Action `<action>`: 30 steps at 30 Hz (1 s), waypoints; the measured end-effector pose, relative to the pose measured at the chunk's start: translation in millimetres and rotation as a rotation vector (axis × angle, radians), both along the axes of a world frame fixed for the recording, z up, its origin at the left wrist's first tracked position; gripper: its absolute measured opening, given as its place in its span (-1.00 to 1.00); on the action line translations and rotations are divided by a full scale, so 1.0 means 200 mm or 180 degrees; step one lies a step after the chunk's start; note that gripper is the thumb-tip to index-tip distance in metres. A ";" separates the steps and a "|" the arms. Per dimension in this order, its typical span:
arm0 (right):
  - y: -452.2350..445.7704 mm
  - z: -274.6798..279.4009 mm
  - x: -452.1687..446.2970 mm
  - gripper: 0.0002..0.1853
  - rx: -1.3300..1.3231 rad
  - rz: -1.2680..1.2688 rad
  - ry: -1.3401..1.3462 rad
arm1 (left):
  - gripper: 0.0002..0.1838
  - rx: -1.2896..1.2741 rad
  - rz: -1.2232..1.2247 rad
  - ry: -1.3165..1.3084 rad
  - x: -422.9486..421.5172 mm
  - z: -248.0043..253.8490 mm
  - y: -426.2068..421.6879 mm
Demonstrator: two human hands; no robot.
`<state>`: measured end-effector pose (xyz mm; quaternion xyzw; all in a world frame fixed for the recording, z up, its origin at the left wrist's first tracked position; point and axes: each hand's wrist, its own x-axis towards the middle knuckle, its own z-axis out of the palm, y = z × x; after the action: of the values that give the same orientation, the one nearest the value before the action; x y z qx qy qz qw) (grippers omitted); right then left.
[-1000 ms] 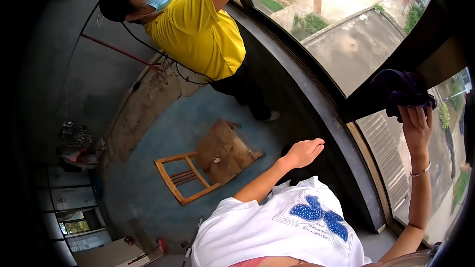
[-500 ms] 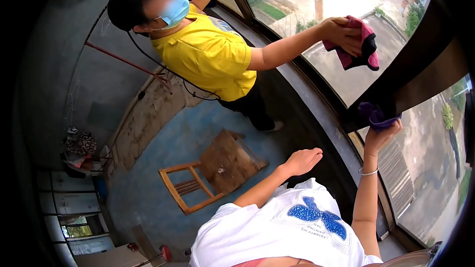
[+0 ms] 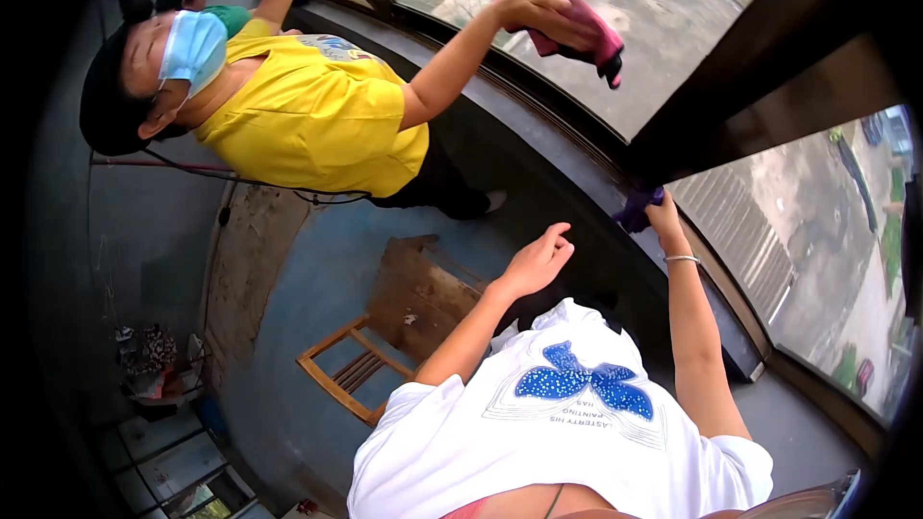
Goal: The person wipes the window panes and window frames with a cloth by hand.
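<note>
My right hand [image 3: 661,215], with a bracelet on its wrist, is closed round a purple cloth [image 3: 635,209]. The cloth lies at the inner edge of the window sill, by the foot of the dark window post [image 3: 687,125]. Part of it is hidden behind my fingers. My left hand [image 3: 540,261] hovers in front of the sill with its fingers loosely apart and nothing in it. Beyond it, a co-worker in a yellow shirt [image 3: 308,120] holds a pink and black cloth [image 3: 596,29] up against the window pane [image 3: 654,48].
A wooden chair [image 3: 351,365] stands on the blue floor to my left. The grey sill [image 3: 577,159] runs along the windows. Another person in green [image 3: 226,17] is farther back, beyond the co-worker. A cluttered rack [image 3: 154,356] stands by the far wall.
My right hand has brought the purple cloth down from the window post to the sill. My view has turned. The co-worker's pink cloth has shifted along the pane.
</note>
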<state>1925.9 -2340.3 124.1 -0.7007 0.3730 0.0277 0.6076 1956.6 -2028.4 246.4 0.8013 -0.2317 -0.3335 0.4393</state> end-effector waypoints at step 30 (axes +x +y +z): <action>0.04 0.44 -2.29 -0.77 0.0390 -0.1935 0.0309 | -0.43 -0.2236 0.2663 0.3579 0.20 -0.60 -1.20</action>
<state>1467.0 -2332.8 212.8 -0.5170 0.5916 -0.0994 0.6106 1996.6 -2268.1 126.8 0.3469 0.2548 -0.4031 0.8076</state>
